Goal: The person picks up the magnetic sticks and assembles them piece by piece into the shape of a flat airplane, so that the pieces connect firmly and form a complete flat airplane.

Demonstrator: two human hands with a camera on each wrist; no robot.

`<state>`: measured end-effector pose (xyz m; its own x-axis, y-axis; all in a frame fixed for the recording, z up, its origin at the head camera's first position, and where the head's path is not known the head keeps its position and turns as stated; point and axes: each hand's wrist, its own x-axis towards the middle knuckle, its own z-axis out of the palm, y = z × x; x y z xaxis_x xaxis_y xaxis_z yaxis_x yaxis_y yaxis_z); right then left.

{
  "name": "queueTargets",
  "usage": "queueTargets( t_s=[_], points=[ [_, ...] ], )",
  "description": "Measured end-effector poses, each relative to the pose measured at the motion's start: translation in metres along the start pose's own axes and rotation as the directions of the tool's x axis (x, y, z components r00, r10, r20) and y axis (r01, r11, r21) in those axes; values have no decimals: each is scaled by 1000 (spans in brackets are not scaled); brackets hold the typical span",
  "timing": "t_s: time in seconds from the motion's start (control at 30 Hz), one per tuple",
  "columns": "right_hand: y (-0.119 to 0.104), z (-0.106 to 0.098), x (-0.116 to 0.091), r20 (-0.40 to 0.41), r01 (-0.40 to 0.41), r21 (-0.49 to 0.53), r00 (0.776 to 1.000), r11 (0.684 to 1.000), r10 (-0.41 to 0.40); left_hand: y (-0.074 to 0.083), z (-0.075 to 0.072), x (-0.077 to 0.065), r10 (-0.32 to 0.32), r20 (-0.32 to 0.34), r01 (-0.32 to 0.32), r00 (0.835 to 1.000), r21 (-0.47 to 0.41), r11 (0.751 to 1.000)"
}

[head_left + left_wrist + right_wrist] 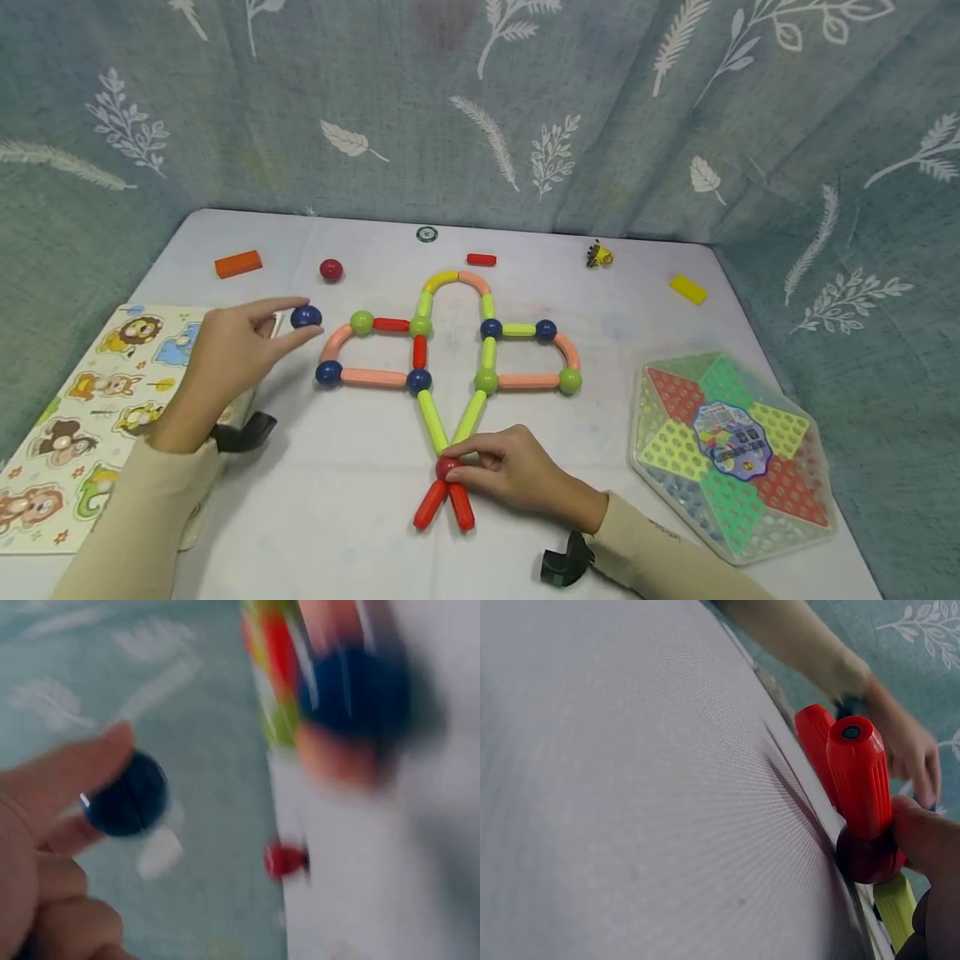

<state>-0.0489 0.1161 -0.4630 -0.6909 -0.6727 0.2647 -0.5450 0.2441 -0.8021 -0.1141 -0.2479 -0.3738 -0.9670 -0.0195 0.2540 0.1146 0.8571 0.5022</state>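
My left hand pinches a dark blue ball between thumb and forefinger, just left of a figure of magnetic rods and balls. In the left wrist view the same blue ball shows at the fingertips. At the figure's near end, my right hand pinches a red ball with thumb and forefinger. Two yellow-green rods meet at this ball, and two short red rods splay toward me from it. The right wrist view shows a red rod end-on beside the thumb.
An animal picture board lies at the left and a hexagonal game board at the right. Along the back are an orange block, a loose red ball, a red rod, a small yellow toy and a yellow block.
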Motion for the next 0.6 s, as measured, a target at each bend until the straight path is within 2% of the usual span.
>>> queueTargets(
  t_s=[0.07, 0.17, 0.27, 0.33, 0.37, 0.43, 0.5, 0.57, 0.6],
  points=[
    [0, 0, 0, 0, -1, 1, 1000, 1000, 1, 15, 3, -29, 29, 6, -28, 1000, -111, 993],
    [-1, 0, 0, -8, 2, 6, 1000, 1000, -2, 33, 12, -72, 70, 73, -52, 995, -225, 973],
    [-1, -1, 0, -8, 1, 15, 1000, 1000, -1, 39, 26, -108, 117, 122, -74, 986, -307, 949],
    [-1, -1, 1, -1, -2, 18, 1000, 1000, 2, 42, 35, -128, 155, 160, -84, 975, -379, 921],
    [-1, -1, 1, 1, 1, 16, 1000, 1000, -1, 43, 40, -136, 162, 195, -67, 967, -418, 906],
    [-1, -1, 0, 3, 1, 13, 1000, 1000, -1, 47, 47, -149, 215, 286, -42, 934, -510, 859],
    [-1, -1, 0, 1, 1, 11, 1000, 1000, -1, 51, 52, -157, 284, 376, -25, 882, -565, 825],
    [-1, 0, 0, 1, 3, 14, 1000, 1000, -3, 55, 55, -161, 316, 461, 17, 829, -586, 810],
    [0, 1, 0, 3, 0, 17, 1000, 1000, 0, 57, 56, -163, 328, 489, 32, 808, -592, 805]
  ],
)
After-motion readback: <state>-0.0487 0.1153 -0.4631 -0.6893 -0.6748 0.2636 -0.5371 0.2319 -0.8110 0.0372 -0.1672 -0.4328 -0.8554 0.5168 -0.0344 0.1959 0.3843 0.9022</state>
